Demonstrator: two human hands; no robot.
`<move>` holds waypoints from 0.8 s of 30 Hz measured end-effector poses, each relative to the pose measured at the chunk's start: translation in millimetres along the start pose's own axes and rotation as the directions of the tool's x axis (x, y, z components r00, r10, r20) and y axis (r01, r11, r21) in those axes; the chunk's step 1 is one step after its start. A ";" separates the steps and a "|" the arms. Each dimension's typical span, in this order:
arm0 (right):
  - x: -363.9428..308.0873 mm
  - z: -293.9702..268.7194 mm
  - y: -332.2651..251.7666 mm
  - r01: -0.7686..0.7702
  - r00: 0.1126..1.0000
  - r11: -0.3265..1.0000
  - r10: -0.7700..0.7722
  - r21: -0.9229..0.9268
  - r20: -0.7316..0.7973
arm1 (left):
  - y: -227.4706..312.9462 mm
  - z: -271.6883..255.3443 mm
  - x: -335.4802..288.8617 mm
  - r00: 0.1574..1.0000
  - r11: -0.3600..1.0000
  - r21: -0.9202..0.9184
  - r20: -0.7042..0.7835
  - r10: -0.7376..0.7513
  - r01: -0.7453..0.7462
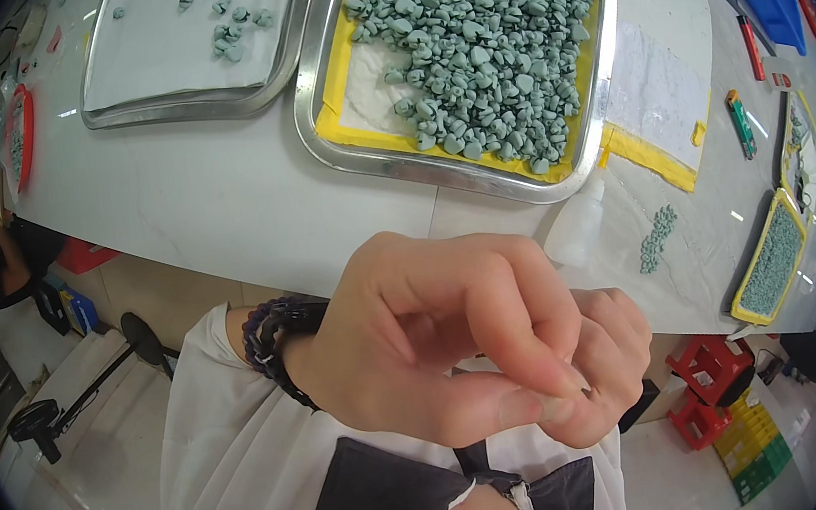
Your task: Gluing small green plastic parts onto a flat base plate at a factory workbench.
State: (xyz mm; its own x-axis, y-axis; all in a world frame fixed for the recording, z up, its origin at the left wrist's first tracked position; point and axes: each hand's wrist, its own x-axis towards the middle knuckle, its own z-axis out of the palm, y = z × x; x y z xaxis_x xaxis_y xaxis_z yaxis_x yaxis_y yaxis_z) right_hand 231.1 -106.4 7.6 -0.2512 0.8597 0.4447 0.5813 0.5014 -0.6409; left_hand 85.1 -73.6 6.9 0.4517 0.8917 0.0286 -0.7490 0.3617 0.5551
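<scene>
Your left hand [444,301] and right hand [612,353] meet above your lap, fingertips together, perhaps for fine control. The left grip is closed in a thumb-and-finger pinch; the right is curled and mostly hidden behind it, so its closure is unclear. You can't tell whether either holds anything. From your hands, the grey-green pieces [486,55] lie heaped at 12 o'clock in a metal tray [398,162], whose rim likely keeps them off the bench [219,186]. Between 10 and 11, a paper-lined tray [180,108] has a few pieces spread apart, probably so each is easy to pick out. At 1 o'clock a white bottle [576,226] is close by, partly behind your hand; at 2, a small green cluster [658,239] sits loose. Toward 2, farther off, a red-and-white label [780,72] is too small to read.
</scene>
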 end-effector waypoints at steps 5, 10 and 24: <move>0.4 4.6 -2.4 -0.031 0.998 0.999 0.029 -0.026 -0.056 | -1.3 4.3 1.6 1.000 0.999 -0.034 -0.008 -0.005 0.005; 7.6 4.0 -1.2 -0.038 0.995 0.999 0.038 0.003 -0.097 | -1.2 6.5 8.9 0.999 0.987 -0.162 0.032 -0.010 0.015; -10.5 -18.8 20.5 0.025 0.997 1.000 -0.026 0.014 0.067 | 30.9 -25.3 -2.8 0.977 0.942 0.286 -0.166 -0.133 0.177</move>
State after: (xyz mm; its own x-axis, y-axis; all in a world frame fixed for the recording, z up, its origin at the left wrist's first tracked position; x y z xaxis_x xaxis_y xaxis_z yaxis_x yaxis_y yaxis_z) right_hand 260.2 -107.0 1.6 -0.3176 0.8512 0.4178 0.5641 0.5238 -0.6383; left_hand 48.4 -58.0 3.0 0.4611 0.8681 -0.1838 -0.4871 0.4207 0.7653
